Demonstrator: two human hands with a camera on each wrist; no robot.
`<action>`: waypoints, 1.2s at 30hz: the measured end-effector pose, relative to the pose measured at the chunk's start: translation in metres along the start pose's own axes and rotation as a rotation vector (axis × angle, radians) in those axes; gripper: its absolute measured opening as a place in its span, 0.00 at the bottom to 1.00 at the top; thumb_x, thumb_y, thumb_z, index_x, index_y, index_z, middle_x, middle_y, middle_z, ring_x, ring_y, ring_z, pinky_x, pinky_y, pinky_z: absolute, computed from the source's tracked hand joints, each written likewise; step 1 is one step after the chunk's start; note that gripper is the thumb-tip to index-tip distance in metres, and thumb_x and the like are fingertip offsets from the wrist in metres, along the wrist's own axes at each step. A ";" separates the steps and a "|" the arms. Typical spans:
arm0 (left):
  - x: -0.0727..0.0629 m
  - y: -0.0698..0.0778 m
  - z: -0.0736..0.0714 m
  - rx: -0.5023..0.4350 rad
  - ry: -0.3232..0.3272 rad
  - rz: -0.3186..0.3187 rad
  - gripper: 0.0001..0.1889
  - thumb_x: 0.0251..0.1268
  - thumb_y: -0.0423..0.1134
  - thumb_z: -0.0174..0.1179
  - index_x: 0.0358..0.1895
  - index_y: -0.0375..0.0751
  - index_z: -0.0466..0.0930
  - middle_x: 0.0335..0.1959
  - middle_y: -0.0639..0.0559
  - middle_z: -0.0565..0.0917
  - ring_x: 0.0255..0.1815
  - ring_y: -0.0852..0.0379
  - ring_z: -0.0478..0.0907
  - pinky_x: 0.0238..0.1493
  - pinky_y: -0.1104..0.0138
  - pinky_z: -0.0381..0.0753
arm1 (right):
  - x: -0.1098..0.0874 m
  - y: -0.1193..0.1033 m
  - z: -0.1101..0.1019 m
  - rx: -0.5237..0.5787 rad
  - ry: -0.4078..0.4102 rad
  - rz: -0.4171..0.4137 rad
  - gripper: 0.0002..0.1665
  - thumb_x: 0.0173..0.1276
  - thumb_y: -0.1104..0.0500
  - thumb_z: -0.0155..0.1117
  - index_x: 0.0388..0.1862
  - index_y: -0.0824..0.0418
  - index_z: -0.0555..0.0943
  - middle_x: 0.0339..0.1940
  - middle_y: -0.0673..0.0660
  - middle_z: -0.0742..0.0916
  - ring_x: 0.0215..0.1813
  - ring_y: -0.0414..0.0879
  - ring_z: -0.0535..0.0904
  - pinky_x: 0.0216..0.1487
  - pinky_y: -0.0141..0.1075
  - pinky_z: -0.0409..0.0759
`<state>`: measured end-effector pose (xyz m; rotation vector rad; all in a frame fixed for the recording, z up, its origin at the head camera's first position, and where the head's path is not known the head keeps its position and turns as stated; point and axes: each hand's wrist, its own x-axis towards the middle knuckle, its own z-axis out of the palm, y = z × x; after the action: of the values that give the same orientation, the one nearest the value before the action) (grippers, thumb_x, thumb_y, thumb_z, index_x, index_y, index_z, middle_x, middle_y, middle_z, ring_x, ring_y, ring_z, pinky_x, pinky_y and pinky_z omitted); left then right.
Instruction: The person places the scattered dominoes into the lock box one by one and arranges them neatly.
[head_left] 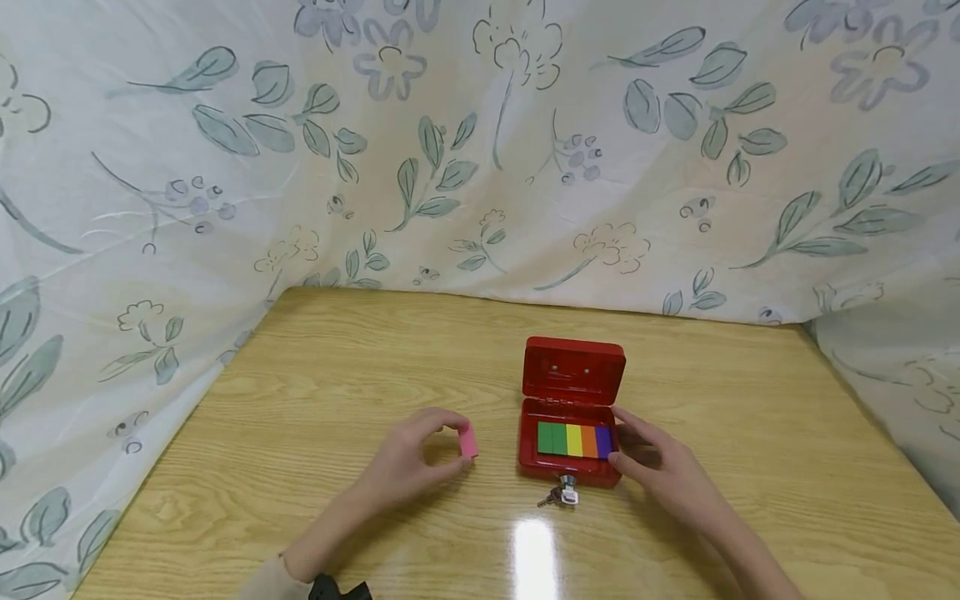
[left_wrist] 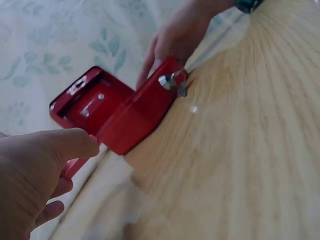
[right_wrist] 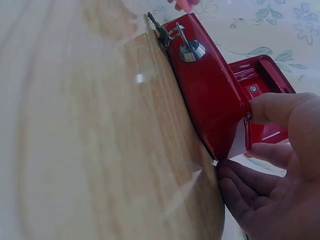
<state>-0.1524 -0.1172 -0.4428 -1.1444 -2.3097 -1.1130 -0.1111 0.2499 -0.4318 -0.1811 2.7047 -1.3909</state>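
Observation:
My left hand (head_left: 412,458) pinches a small pink block (head_left: 468,440) between thumb and fingertips, to the left of a red metal cash box (head_left: 570,476). Only a bit of the block shows past the thumb in the left wrist view. The box stands with its lid (head_left: 573,371) raised. Inside lies a row of flat coloured blocks (head_left: 573,440): green, yellow, orange and purple. At the box's right wall, my right hand (head_left: 667,471) grips the side, thumb at the front corner of the rim and fingers along the outside, as the right wrist view (right_wrist: 285,160) shows.
A key (head_left: 552,497) sits in the lock on the box's front, with a second key and a white tag hanging beside it. Under everything is a wood-grain table (head_left: 360,358). Floral cloth (head_left: 450,167) hangs behind it and along both sides.

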 end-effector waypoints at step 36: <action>0.064 0.024 0.046 -0.030 -0.232 -0.136 0.20 0.58 0.43 0.74 0.53 0.45 0.83 0.51 0.59 0.84 0.56 0.58 0.73 0.61 0.60 0.72 | 0.000 0.003 0.002 0.003 0.020 -0.027 0.40 0.71 0.50 0.67 0.78 0.56 0.65 0.65 0.64 0.79 0.60 0.59 0.79 0.59 0.55 0.77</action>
<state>-0.1715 -0.0395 -0.4225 -1.1987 -2.5900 -1.1178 -0.1109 0.2502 -0.4351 -0.2053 2.7259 -1.4114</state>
